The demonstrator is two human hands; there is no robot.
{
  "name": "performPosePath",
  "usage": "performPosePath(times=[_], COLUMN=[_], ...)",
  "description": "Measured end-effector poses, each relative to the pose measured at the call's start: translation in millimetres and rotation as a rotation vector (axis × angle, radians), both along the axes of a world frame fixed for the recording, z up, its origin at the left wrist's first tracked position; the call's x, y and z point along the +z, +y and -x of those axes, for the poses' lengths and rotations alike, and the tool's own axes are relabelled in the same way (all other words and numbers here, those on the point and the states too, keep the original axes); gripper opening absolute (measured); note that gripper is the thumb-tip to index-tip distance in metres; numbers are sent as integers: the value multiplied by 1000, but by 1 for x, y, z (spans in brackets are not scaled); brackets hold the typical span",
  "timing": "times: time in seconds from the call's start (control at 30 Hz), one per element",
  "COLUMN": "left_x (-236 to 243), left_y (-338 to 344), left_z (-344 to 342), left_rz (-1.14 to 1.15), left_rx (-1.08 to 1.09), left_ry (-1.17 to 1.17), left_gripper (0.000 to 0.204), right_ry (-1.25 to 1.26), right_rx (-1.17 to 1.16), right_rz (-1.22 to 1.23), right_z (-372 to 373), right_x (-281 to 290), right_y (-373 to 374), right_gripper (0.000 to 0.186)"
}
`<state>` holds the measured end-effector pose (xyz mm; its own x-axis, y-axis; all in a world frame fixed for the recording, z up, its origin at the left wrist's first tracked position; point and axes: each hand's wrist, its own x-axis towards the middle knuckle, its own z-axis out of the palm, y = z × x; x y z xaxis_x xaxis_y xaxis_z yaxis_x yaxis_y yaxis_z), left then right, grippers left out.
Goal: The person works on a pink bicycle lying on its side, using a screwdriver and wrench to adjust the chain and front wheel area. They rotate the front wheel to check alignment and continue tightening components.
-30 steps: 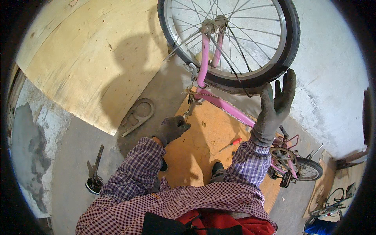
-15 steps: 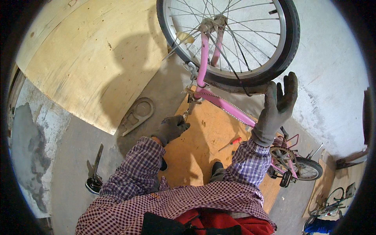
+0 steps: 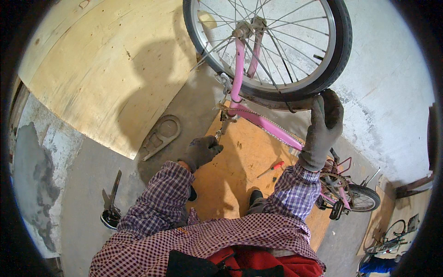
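A large spoked wheel (image 3: pixel 290 87) with a black tyre is mounted in the pink bicycle frame (image 3: pixel 265 124). My gloved right hand (image 3: pixel 323 127) is raised at the tyre's lower right edge, its fingers bent onto it. My gloved left hand (image 3: pixel 201 151) is closed at the lower end of a dangling chain (image 3: pixel 222 123) with small metal parts, below the frame's joint; what exactly is between the fingertips is hard to make out. A red-handled screwdriver (image 3: pixel 278 165) lies on the orange board (image 3: pixel 235 175) between my arms.
A plywood sheet (image 3: pixel 92 69) is at upper left, a grey loop-ended part (image 3: pixel 164 134) beside it. A black and silver part (image 3: pixel 110 214) lies at lower left. The bicycle's smaller wheel (image 3: pixel 362 198) is at right; more bicycle parts (image 3: pixel 392 237) lie beyond. A white surface (image 3: pixel 387 92) is at upper right.
My right hand's fingers have gone from upright and spread to bent down at the tyre. The wheel has turned slightly. My left hand has barely moved.
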<state>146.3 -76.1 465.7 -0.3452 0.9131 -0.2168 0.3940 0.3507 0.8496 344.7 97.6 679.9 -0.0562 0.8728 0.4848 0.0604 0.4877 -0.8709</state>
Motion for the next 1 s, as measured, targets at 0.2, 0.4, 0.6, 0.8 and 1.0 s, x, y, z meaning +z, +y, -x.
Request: performPosePath(times=[0.2,0.4,0.6,0.8,1.0], left_x=[9,41,41,47,50], left_y=[3,4,0,-29,-93], left_z=[-2,-3,16,24,54], left_rz=[34,-195,-716,-671,-561], left_rx=[65,230,260,259,271], left_ry=[-91,-87,117,-97,-97], left_gripper=[32,45,55,48,43], right_ry=[89,-94,-74,-116,-16], right_rx=[-3,-20,100,54,30], right_rz=[-255,-397,-432,-483,-187], right_z=[10,24,57,64,62], right_x=[4,38,104,85,75], right_y=[-5,-21,-36,-54,-115], right_gripper=[64,67,72,70,61])
